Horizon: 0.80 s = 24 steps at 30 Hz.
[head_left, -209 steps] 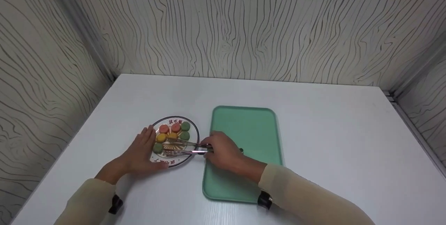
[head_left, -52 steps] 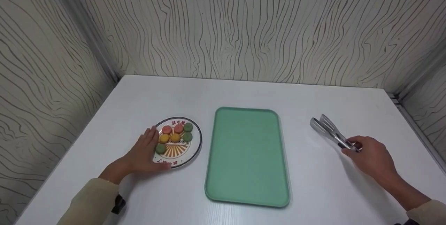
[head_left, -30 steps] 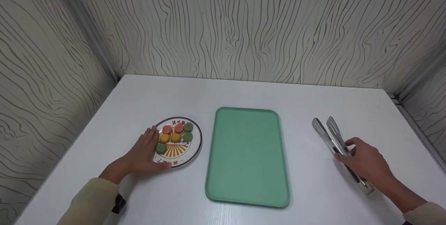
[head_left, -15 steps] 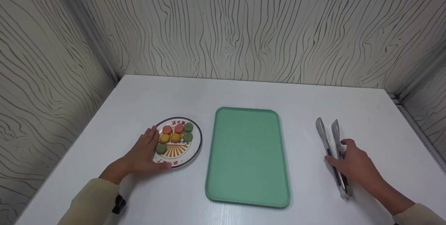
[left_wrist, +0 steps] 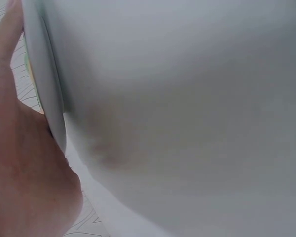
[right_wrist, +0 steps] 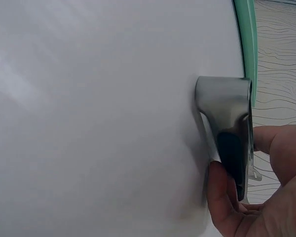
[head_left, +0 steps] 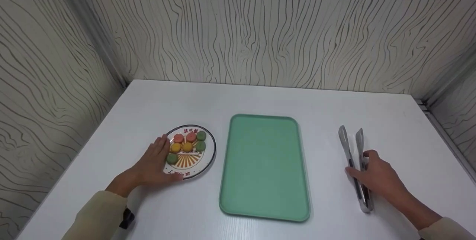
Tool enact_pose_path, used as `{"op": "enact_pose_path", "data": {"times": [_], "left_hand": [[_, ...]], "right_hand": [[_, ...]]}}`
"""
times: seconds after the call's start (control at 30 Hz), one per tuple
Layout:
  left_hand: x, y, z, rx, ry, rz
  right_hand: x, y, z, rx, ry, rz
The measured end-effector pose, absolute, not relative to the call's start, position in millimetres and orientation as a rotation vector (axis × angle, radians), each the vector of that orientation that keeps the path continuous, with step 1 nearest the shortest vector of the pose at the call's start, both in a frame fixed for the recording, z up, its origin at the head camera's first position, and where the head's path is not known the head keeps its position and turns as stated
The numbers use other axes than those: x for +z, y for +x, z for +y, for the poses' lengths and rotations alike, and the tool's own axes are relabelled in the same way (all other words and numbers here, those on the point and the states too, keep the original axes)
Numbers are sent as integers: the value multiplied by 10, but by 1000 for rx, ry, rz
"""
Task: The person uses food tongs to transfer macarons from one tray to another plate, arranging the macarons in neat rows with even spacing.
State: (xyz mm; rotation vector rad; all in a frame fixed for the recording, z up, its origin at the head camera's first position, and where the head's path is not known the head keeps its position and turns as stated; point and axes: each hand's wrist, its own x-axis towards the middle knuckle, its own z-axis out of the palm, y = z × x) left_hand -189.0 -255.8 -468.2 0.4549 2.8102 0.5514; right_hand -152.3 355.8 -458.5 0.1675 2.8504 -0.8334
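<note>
In the head view, a round white plate point(head_left: 204, 162) with a dark rim and red lettering lies at the left. Several macarons sit on it: pink ones point(head_left: 191, 137), yellow ones point(head_left: 187, 147) and green ones point(head_left: 200, 146). My left hand point(head_left: 150, 164) rests against the plate's left side, fingers stretched along the rim and thumb at the near edge. At the right, metal tongs point(head_left: 350, 162) with dark grips lie on the table, or just over it, arms spread. My right hand point(head_left: 381, 177) holds them, thumb on one arm and fingers on the other.
A green rectangular tray point(head_left: 266, 169) lies on the white table point(head_left: 267, 99) between the plate and the tongs. Wood-grain patterned panels point(head_left: 241, 28) stand behind the table and at its sides.
Seven seconds ago the tongs reached over the plate; since then my right hand has carried them right, past the tray, and turned them lengthwise to the table. My left hand stays at the plate.
</note>
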Motion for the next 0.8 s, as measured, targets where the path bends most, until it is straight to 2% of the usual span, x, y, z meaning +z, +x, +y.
{"op": "enact_pose_path", "data": {"times": [0.53,0.8], "left_hand": [[-4720,-1912,-2576,564,449,2841],[-4670,-1939,-2565,559,475,2879]], "right_hand": [[-4571,-1517,3562,-819,163,2818],[-4446,-1539,3573,-749,164,2863]]}}
